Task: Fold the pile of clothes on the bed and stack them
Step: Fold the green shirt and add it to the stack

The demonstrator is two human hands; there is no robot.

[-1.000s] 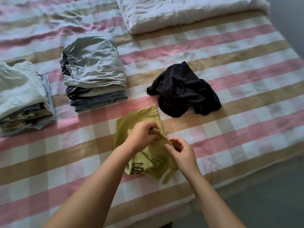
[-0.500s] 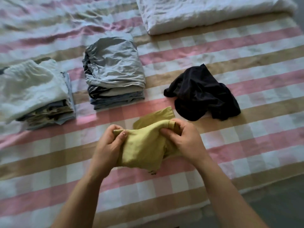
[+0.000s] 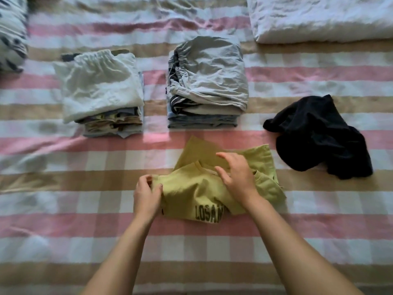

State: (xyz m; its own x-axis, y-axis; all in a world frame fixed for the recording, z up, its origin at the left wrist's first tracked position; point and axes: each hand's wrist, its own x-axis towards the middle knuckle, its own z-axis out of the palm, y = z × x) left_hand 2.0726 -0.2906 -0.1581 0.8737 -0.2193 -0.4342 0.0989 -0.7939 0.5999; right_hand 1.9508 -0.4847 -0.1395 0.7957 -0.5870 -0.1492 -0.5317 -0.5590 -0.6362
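Observation:
A yellow-green T-shirt (image 3: 191,188) with dark lettering lies partly spread on the checked bed cover (image 3: 63,209) in front of me. My left hand (image 3: 147,193) pinches its left edge. My right hand (image 3: 237,175) hovers over the shirt's middle with fingers loosely spread, holding nothing. A crumpled black garment (image 3: 319,135) lies unfolded to the right. Behind the shirt stand two folded stacks: one topped by a white piece (image 3: 97,86) on the left, one topped by a grey piece (image 3: 208,75) in the centre.
A folded white duvet (image 3: 319,18) lies at the back right. A dark-and-white patterned pillow (image 3: 11,33) shows at the far left edge. The bed's near edge runs along the bottom of the view.
The bunched shirt has been laid down and partly opened, showing its lettering. My right hand has let go of it and lifted above it. The view has shifted left.

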